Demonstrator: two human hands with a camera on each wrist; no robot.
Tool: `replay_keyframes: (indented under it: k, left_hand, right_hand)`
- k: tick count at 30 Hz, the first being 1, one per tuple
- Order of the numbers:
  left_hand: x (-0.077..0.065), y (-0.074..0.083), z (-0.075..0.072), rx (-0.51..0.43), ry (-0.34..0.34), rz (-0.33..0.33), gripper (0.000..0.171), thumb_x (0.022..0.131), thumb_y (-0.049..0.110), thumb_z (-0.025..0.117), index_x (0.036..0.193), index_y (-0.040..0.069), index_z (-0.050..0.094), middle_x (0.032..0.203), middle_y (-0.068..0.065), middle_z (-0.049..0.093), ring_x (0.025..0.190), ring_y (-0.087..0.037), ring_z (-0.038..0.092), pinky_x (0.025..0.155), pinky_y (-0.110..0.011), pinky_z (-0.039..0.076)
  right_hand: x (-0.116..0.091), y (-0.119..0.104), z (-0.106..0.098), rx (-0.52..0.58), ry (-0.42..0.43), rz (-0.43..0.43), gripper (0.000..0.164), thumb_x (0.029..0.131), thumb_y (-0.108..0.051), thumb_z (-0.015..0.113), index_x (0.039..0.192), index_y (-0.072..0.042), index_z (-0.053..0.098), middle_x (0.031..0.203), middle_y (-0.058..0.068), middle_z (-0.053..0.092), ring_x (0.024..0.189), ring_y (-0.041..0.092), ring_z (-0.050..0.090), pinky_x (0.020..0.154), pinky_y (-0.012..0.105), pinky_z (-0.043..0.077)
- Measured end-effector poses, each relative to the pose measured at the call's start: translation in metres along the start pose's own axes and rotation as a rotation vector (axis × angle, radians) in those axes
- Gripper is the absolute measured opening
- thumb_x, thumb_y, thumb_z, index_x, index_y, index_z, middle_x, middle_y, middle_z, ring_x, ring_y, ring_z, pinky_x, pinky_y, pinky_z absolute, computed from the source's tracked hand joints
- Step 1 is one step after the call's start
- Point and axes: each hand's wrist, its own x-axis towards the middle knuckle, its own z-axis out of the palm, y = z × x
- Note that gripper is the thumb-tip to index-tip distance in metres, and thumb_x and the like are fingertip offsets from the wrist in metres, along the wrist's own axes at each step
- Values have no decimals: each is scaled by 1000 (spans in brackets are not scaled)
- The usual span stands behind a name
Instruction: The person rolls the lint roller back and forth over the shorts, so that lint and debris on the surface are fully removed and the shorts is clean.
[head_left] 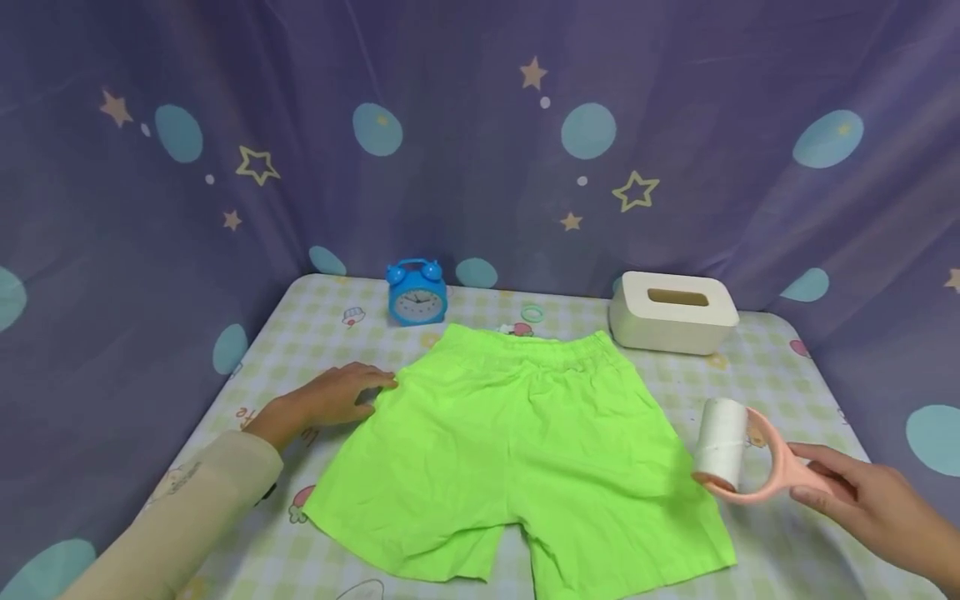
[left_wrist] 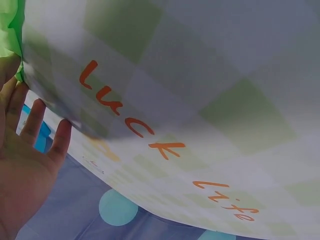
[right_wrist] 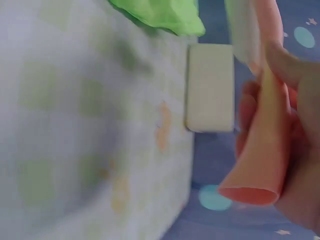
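Observation:
Bright green shorts (head_left: 517,442) lie spread flat, waistband toward the back, with a few wrinkles below it. At their upper left edge, my left hand (head_left: 337,396) rests with relaxed fingers, fingertips right at the fabric. In the left wrist view its fingers (left_wrist: 35,122) spread loosely beside a strip of green cloth. My right hand (head_left: 873,496) grips the pink handle of a lint roller (head_left: 722,437), whose white roll stands just off the shorts' right side. The right wrist view shows the thumb and fingers wrapped around the handle (right_wrist: 267,145), its hollow end facing the camera.
A blue twin-bell alarm clock (head_left: 417,293) stands at the back left of the checkered table (head_left: 757,375). At the back right sits a cream tissue box (head_left: 675,312). A small green ring (head_left: 532,313) lies behind the waistband. Purple patterned curtains (head_left: 480,150) surround the table.

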Motion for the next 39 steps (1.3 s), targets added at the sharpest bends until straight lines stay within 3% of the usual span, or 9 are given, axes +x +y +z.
replay_keyframes:
  k: [5,8,11,17,24,27,33,39]
  left_hand:
    - [-1,-3,7,-1,-5,-5,49,96,14,67,144,17,59,151,-10,55,138,-41,48,105,-66,42]
    - [-2,-4,9,8,-5,-6,49,96,15,68,144,17,59,150,-9,56,138,-40,49,106,-65,43]
    - [-3,-5,9,9,-3,-11,49,96,16,68,145,18,59,150,-9,56,138,-40,49,105,-65,42]
    - [-4,-3,9,-1,-8,-10,50,97,16,68,145,18,58,151,-9,54,139,-40,47,105,-67,41]
    - [-5,-1,8,-2,-2,-9,49,97,15,68,145,17,58,151,-9,55,139,-40,47,105,-68,41]
    - [-5,-2,8,4,3,-7,49,97,15,68,145,17,58,151,-9,55,139,-40,47,105,-68,41]
    - [-4,-3,7,13,16,0,50,97,16,69,145,17,58,150,-9,55,138,-40,48,105,-66,42]
    - [-3,0,3,18,27,12,50,97,15,69,145,16,58,150,-10,56,138,-40,48,104,-66,42]
  right_hand:
    - [14,1,17,-27,33,213,44,93,-24,76,129,-2,65,71,-20,55,55,-2,41,49,22,32]
    - [18,8,28,15,56,273,45,96,-26,73,131,1,63,73,-18,60,54,-1,45,48,23,36]
    - [20,17,38,24,57,307,47,97,-28,71,133,2,61,78,-7,68,56,-3,47,49,23,38]
    - [21,31,51,-39,59,341,52,97,-33,71,132,5,60,88,12,72,60,-6,45,51,23,37]
    - [24,35,54,-79,74,359,53,97,-35,70,130,6,61,87,13,71,63,-6,46,55,26,37]
    - [25,37,56,-82,84,360,53,97,-35,70,129,7,61,87,16,72,66,4,54,56,29,39]
    - [28,39,60,-113,75,350,54,99,-35,66,128,11,60,93,24,73,72,36,67,57,42,46]
    - [27,38,62,-134,49,349,55,101,-35,63,129,11,57,94,26,73,73,41,68,56,46,46]
